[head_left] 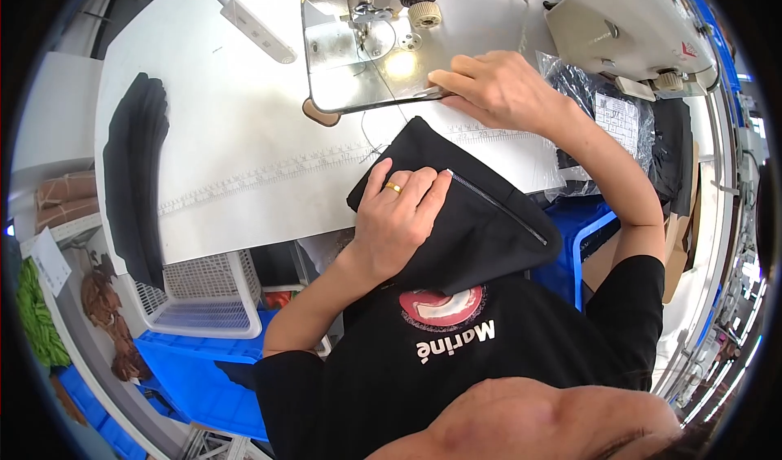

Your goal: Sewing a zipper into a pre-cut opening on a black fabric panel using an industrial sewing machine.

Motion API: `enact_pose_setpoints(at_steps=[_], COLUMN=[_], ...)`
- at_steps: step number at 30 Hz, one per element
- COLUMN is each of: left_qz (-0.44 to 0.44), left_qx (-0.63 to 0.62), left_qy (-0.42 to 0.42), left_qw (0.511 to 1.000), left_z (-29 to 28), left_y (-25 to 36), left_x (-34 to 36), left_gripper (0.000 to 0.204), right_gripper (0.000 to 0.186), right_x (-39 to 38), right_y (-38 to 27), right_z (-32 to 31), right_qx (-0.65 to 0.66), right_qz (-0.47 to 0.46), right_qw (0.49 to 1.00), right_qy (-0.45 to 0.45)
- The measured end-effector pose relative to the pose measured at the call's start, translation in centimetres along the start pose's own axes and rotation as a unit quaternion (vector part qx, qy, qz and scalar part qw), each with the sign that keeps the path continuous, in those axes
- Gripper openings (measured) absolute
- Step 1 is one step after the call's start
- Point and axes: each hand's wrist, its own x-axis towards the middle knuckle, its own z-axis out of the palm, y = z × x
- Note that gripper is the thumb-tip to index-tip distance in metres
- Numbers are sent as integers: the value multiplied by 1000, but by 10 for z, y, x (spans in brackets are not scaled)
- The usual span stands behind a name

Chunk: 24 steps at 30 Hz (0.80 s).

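Note:
A black cloth piece (pixel 489 224) with a zipper (pixel 498 208) set into it hangs over the table's near edge and rests against my lap. My left hand (pixel 397 220), a ring on one finger, grips it with bent fingers by the zipper's upper end. Up and to the right, my right hand (pixel 501 89) is closed at the front edge of the sewing machine's shiny bed plate (pixel 342 89). A small metallic thing shows at its fingertips, too hidden to name. Loose threads run from the needle area (pixel 364 41) toward the cloth's top corner.
The sewing machine head (pixel 627 20) overhangs the far right. Black cloth pieces lie stacked (pixel 134 175) at the table's left. A clear plastic bag (pixel 607 126) sits right of my right forearm. White basket (pixel 204 297) and blue crates (pixel 204 378) stand below the table.

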Motion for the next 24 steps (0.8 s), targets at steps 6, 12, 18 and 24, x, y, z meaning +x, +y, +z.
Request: enact_pose_setpoints(at_steps=[6, 12, 18, 24], left_qz=[-5, -8, -10, -35], left_qx=[-24, -33, -51, -109], left_qy=[24, 29, 1, -121], left_qw=[999, 999, 999, 986], left_z=[2, 4, 5, -12], left_y=[0, -1, -3, -24], left_x=[3, 3, 3, 49], left_gripper=[26, 26, 22, 35], right_gripper=[30, 25, 28, 39], right_x=[20, 15, 23, -12], right_y=[4, -3, 3, 81], right_z=[4, 3, 19, 12], right_qx=[10, 44, 76, -165], right_qz=[-42, -90, -79, 230], right_qw=[999, 995, 994, 959], right_qy=[-5, 14, -2, 11])
